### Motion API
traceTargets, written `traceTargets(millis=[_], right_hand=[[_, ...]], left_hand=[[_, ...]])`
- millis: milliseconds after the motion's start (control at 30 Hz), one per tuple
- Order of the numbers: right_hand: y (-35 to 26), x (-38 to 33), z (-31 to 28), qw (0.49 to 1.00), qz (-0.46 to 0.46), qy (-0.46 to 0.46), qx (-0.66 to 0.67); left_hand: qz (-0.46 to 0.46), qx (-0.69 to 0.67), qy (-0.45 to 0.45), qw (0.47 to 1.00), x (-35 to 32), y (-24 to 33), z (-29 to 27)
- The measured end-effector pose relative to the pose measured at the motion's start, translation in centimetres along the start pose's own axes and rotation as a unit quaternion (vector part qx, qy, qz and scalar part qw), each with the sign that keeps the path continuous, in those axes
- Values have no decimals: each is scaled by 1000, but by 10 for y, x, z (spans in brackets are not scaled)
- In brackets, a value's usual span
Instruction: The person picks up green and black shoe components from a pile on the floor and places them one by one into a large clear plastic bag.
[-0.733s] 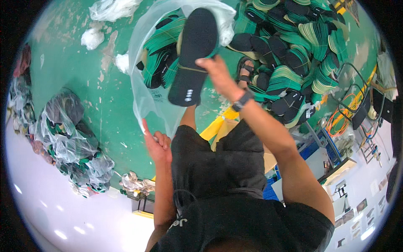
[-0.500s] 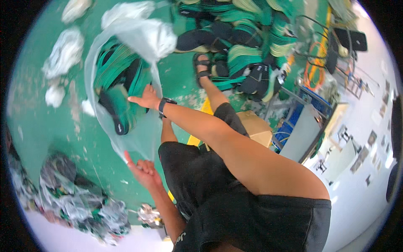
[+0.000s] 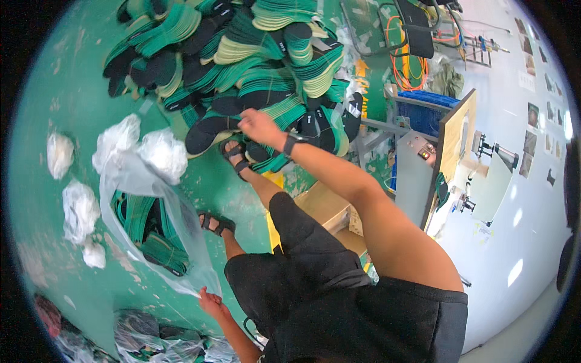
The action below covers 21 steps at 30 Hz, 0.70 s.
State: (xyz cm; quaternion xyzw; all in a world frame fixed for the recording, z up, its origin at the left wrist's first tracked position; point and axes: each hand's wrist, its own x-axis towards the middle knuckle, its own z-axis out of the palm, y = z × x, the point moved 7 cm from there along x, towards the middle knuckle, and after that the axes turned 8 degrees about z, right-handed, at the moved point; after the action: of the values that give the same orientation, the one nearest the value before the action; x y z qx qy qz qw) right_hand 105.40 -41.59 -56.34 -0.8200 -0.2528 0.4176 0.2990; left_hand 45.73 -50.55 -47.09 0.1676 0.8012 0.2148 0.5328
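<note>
My left hand [image 3: 213, 304] is closed on the rim of a clear plastic bag [image 3: 196, 242], pulling its edge toward me. Inside the bag lie bundles of green and black shoe insoles [image 3: 142, 221]. My right hand [image 3: 261, 128], with a dark watch at its wrist, is over the near side of a large insole pile [image 3: 260, 75]. Its fingers look loosely bent and apart, close to a black-topped insole bundle [image 3: 209, 130]; whether they touch it is hard to see.
Crumpled white plastic bundles [image 3: 80, 212] lie on the green floor left of the bag. More filled clear bags [image 3: 145, 336] stand at the lower left. A cardboard box [image 3: 324, 206] sits right of my legs, near a workbench [image 3: 451, 157] and a black chair [image 3: 417, 30].
My right hand has left the inside of the bag and moved across to the insole pile. My left hand still holds the bag rim. The view has shifted toward the pile.
</note>
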Motion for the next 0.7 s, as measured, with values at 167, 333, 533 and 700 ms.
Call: traceTargets(millis=[167,333,533,700], right_hand=[[32,67,-152,927,-111,236,-271],[-5,169,-236,854,-118,323,-390],[-29,261,-250,841,-168,186,-479],[-21,298,-240,799,-202,119,-554]], left_hand=[[7,148,21,989,0,2,10],[59,187,21,980,7,19,44],[52,249,49,966,8,24,64],[27,214,56,975,8,31,78]])
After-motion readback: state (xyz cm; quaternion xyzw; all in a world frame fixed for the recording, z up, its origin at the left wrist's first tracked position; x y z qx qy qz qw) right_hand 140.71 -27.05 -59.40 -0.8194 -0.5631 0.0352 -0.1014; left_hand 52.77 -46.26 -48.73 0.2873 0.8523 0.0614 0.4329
